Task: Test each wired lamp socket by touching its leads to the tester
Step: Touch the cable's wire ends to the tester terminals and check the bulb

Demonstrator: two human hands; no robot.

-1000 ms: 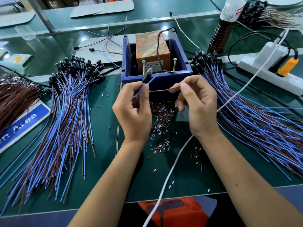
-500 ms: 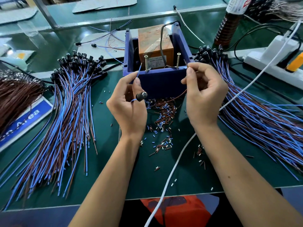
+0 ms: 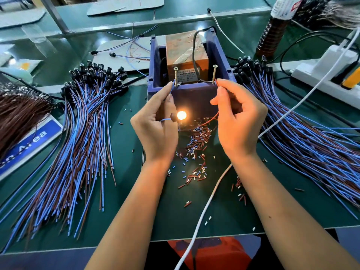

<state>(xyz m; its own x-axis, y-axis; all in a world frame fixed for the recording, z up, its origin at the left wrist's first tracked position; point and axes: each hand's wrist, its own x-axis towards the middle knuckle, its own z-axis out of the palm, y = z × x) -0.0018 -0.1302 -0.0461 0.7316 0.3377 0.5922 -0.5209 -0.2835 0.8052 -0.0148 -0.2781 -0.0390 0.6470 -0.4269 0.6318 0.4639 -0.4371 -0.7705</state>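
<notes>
The tester (image 3: 191,94) is a blue box holding an orange transformer, with two upright screws at its near wall. My left hand (image 3: 155,125) pinches the blue lead against the left screw (image 3: 176,76). My right hand (image 3: 237,121) pinches the brown lead at the right screw (image 3: 214,74). The lamp socket (image 3: 180,115) hangs between my hands, and its bulb glows bright orange. A heap of wired sockets (image 3: 85,121) with blue and brown leads lies on the left. Another such heap (image 3: 303,129) lies on the right.
Cut bits of wire insulation (image 3: 196,141) litter the green mat in front of the tester. A white cable (image 3: 210,203) runs from the near edge to a white power strip (image 3: 327,69) at the right. A dark bottle (image 3: 272,30) stands behind. Brown wires (image 3: 17,114) lie far left.
Both hands moved up to the tester's screws, bringing the leads into contact. The bulb, dark before, now glows.
</notes>
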